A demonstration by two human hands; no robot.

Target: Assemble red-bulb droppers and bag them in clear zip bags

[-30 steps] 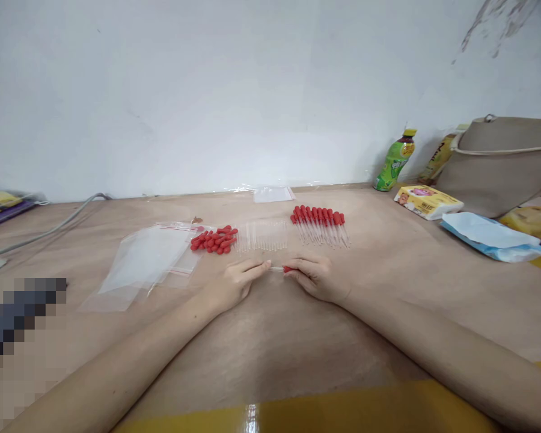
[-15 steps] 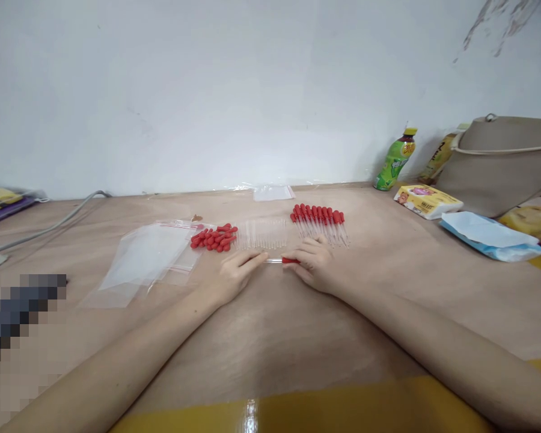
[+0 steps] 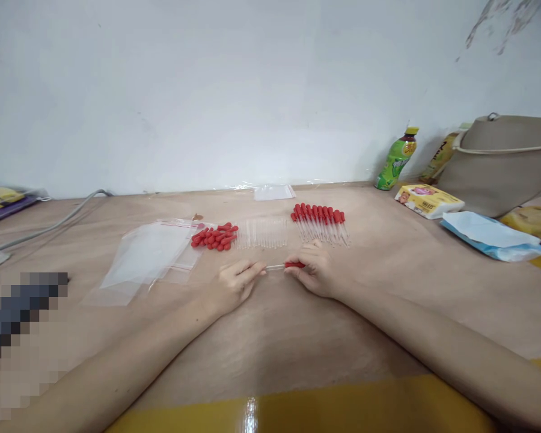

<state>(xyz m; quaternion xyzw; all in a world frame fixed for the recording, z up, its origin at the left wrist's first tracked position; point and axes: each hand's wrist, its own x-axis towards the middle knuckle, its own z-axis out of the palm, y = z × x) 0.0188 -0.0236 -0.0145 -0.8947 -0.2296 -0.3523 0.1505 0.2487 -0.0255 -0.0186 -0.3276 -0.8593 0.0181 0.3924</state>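
Observation:
My left hand (image 3: 242, 281) is closed on one end of a clear glass dropper tube (image 3: 275, 267). At the tube's other end sits a red rubber bulb (image 3: 294, 264), pinched in my right hand (image 3: 314, 268). Whether the tube reaches inside the bulb is hard to make out. Beyond my left hand lies a heap of loose red rubber bulbs (image 3: 214, 237). A row of clear tubes (image 3: 262, 233) rests beside the heap. Past my right hand, several droppers with red bulbs (image 3: 320, 222) lie side by side, bulbs towards the wall.
Clear zip bags (image 3: 144, 255) lie at left, with a small one (image 3: 274, 192) by the wall. A grey cable (image 3: 67, 218) runs behind. At right stand a green bottle (image 3: 397, 159), a tissue pack (image 3: 428, 201), a blue-white packet (image 3: 491, 236) and a beige bag (image 3: 500, 165).
Both hands have come slightly nearer to me with the tube and bulb. The tube now slants a little, its left end lower. The things lying on the table look unchanged.

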